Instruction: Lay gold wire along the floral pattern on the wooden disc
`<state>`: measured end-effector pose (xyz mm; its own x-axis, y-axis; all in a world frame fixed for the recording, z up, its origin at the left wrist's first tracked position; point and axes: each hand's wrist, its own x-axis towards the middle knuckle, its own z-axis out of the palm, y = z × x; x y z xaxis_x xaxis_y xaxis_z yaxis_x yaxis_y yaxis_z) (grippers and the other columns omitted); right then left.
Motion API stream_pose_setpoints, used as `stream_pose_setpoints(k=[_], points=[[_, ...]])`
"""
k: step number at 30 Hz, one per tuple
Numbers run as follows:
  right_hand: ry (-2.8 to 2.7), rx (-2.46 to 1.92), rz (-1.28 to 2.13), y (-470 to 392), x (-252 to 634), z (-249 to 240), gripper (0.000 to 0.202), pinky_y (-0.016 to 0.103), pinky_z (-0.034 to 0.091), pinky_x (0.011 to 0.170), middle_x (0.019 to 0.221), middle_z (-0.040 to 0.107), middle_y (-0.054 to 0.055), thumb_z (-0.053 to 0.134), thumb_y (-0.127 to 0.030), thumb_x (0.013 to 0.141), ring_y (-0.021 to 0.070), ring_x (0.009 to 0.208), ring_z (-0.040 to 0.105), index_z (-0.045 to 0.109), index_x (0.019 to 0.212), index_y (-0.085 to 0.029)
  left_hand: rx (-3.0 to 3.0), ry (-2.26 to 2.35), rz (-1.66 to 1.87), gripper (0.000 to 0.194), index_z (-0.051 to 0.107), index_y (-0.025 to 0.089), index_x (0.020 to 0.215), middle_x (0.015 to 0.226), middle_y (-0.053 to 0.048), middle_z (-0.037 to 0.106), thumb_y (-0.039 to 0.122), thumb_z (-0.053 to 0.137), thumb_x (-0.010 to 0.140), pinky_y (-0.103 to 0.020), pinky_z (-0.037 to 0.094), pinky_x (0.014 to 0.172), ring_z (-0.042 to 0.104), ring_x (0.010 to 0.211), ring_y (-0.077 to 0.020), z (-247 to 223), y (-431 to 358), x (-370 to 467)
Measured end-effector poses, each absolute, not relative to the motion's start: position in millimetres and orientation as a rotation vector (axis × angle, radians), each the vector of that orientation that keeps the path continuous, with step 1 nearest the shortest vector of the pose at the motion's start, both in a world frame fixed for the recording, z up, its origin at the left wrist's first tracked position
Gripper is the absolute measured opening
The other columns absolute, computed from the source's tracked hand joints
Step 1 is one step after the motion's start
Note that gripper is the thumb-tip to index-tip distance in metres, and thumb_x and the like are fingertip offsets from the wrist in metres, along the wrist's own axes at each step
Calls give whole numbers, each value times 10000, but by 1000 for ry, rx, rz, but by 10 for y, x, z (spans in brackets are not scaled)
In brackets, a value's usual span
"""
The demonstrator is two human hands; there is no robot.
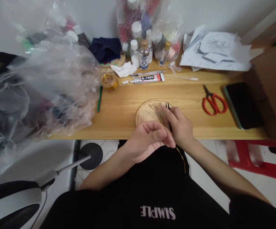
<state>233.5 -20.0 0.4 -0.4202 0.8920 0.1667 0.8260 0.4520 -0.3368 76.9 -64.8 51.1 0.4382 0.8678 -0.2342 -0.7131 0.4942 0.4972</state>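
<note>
Two hands show close together: the right hand [181, 128] is closed on tweezers [169, 118] by the disc [144, 115] on the bench [118, 117]; the left hand [147, 140] curls, its hold on the wire [182, 159] unclear. Wire-shaping seems underway; the next move calls for steadiness.

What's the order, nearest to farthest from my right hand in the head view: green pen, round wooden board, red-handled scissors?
From the right hand:
1. Round wooden board, just to its left.
2. Red-handled scissors, off to its right.
3. Green pen, far over on the left.
</note>
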Motion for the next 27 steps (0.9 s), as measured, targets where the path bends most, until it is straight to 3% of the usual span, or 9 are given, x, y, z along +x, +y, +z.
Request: stream_pose_setpoints(k=[8,13,20,27], points=[[-2386,-1459,325,-214,2370,8,492,289,449,662,1114,663,106,359,-240,931,213,902,617,536,1388,-202,376,471,974,377,615,162,661,627,24,623,436,857,757,-192,434,588,623,610,-82,546,-643,770],[-2374,-1442,309,-218,2373,-13,482,288,447,649,1090,665,115,359,-244,937,213,885,624,557,1373,-180,365,436,1003,305,635,160,673,628,24,625,353,823,816,-169,431,614,615,627,-63,554,-649,764],[-2355,-1442,285,-205,2376,2,458,283,456,642,1055,658,107,354,-246,953,196,853,614,582,1345,-180,271,449,1013,326,674,164,718,665,24,650,401,897,709,-176,446,614,634,642,-77,569,-632,767],[-2349,-1426,290,-210,2382,-10,460,276,459,621,1046,649,110,346,-235,958,193,854,609,570,1355,-177,243,480,1004,270,712,170,760,677,18,687,375,887,731,-185,460,623,665,661,-92,582,-645,774]])
